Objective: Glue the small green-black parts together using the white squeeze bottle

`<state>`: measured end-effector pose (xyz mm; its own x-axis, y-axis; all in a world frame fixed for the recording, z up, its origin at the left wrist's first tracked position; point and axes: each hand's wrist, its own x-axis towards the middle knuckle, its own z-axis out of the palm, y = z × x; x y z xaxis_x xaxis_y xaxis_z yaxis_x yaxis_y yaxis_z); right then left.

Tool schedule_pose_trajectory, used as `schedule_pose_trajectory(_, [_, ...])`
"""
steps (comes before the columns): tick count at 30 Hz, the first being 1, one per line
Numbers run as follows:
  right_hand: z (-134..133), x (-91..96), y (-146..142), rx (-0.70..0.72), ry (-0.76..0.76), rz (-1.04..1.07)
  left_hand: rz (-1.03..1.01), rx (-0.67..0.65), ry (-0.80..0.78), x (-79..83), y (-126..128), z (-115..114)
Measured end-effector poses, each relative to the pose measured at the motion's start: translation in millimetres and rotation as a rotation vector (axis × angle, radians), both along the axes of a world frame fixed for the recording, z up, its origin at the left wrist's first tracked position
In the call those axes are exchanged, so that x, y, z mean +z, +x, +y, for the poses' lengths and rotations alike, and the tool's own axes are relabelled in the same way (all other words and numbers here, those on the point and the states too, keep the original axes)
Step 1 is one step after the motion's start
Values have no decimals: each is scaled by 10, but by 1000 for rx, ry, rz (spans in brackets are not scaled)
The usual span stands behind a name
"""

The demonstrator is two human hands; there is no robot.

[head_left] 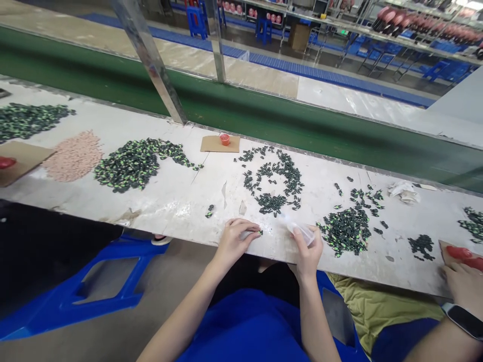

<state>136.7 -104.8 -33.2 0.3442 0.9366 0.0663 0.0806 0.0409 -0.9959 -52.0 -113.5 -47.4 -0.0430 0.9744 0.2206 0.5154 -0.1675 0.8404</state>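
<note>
My left hand (237, 237) rests at the near edge of the white worktable (181, 198), fingers pinched on a small dark green piece (259, 233). My right hand (307, 245) is closed round a small clear squeeze bottle (298, 231), its tip pointing left toward that piece. Just beyond my hands lie scattered dark green pieces (273, 178). A denser heap of the same pieces (345, 231) sits to the right of my right hand.
A big green heap (132, 163) and a pink heap (73, 156) lie to the left. A red cap on cardboard (224, 139) stands at the back. A co-worker's hand with a watch (462, 289) is at right. A blue stool (86, 286) stands lower left. A green belt (264, 118) runs behind.
</note>
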Motion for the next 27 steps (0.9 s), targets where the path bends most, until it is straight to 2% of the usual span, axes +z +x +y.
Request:
schedule_pose_trajectory(5, [192,21,169,-14,117,-103,-3,2,16,-40,-8,5])
schedule_pose_trajectory(10, [381,-46,274,1,35,-236,52,-36,100,-94,-27,14])
schedule_pose_trajectory(12, [361,-52,295,7,71,-284,89,-48,160,-118,-26,15])
schedule_pose_trajectory(14, [275,-18,281,-59,215,-384,115,-47,202,-140,-18,15])
schedule_pose_trajectory(17, [97,80,138,-186,535,-607,113,-46,215,-147,-3,18])
schedule_pose_trajectory(18, [55,111,57,-138,625,-682,98,-47,211,-141,-4,20])
schedule_pose_trajectory(20, [35,148,-133,107,673,-794,41,-51,199,-115,-16,23])
schedule_pose_trajectory(21, [61,152,-227,210,636,-839,-2,-55,188,-99,-27,22])
schedule_pose_trajectory(23, [175,132,-384,315,543,-911,-102,-39,149,-72,-52,15])
schedule_pose_trajectory(27, [461,40,-528,383,349,-988,-293,94,49,-60,-66,-9])
